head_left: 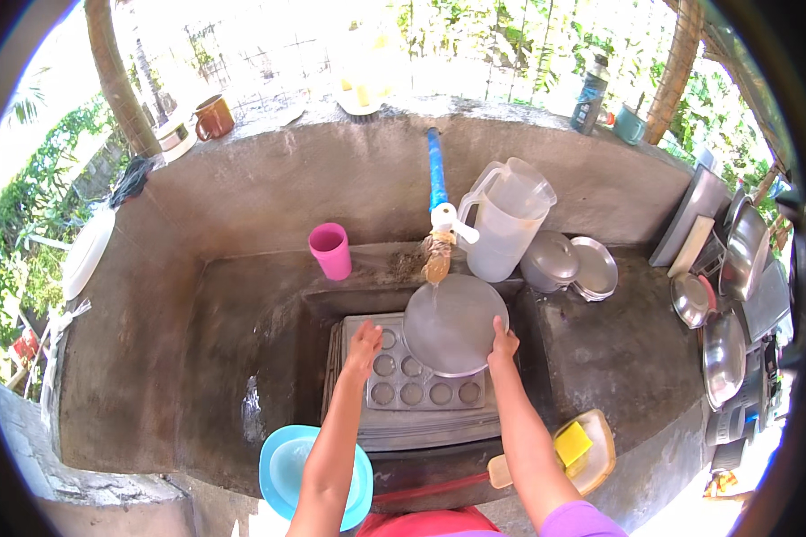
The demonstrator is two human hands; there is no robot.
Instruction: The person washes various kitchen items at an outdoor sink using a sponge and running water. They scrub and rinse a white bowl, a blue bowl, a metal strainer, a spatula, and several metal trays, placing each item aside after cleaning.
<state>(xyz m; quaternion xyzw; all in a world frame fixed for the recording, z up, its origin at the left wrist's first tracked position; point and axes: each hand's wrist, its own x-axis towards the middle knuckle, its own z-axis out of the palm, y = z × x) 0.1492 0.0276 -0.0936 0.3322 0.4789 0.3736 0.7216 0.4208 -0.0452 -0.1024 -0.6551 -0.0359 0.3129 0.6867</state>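
Note:
My right hand (503, 344) grips the right rim of a round grey metal pan (455, 329), its fingers partly hidden behind it. The pan is tilted under the tap (442, 219), and a thin stream of water falls onto its surface. A brownish wrapping (436, 259) covers the spout. Left of the pan, apart from it, my left hand (364, 347) is raised with its fingers loosely stretched and nothing visible in them. Below both hands a muffin tin (425, 394) with round cups lies on stacked flat boards or trays (421, 437) in the sink basin.
A pink cup (330, 252) and a clear plastic pitcher (509, 219) flank the tap. Lidded pots (551, 261) sit to the right. In front are a light-blue basin (273, 465) and a tray (607, 452) with a yellow sponge (572, 443). Metal pans (724, 358) crowd the right edge.

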